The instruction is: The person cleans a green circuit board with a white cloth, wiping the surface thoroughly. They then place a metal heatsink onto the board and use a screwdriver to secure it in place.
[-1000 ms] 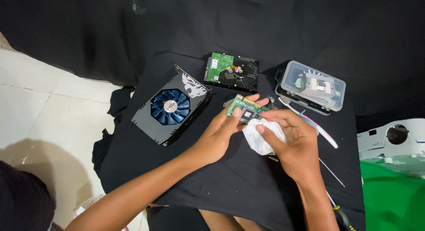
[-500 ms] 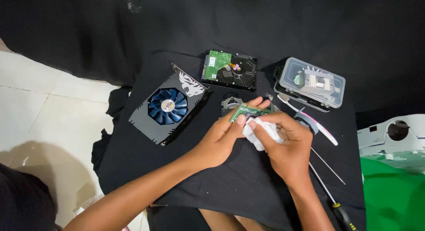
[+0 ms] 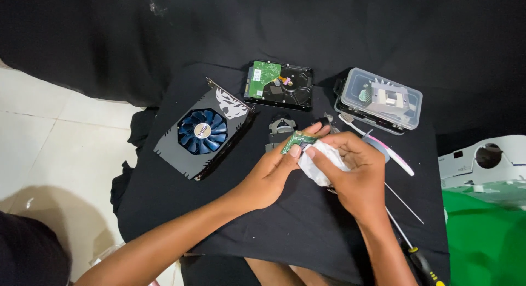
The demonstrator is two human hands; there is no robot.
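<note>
My left hand (image 3: 274,173) pinches a small green circuit board (image 3: 297,140) by its lower end above the black cloth (image 3: 230,209). My right hand (image 3: 356,173) grips a crumpled white tissue (image 3: 322,159) and presses it against the board's right side, covering most of it. Both hands meet at the middle of the cloth. Just behind them lies a small grey fan bracket (image 3: 281,125), partly hidden by my fingers.
A graphics card with a blue fan (image 3: 204,133) lies at left, a hard drive (image 3: 279,85) behind. A clear plastic box (image 3: 382,99), a toothbrush (image 3: 383,146), a thin rod (image 3: 404,195) and a screwdriver (image 3: 413,253) sit at right. A white device (image 3: 485,160) on green stands far right.
My hands have shifted slightly toward me and right. The tissue has slid further over the board, so less green shows than a second ago.
</note>
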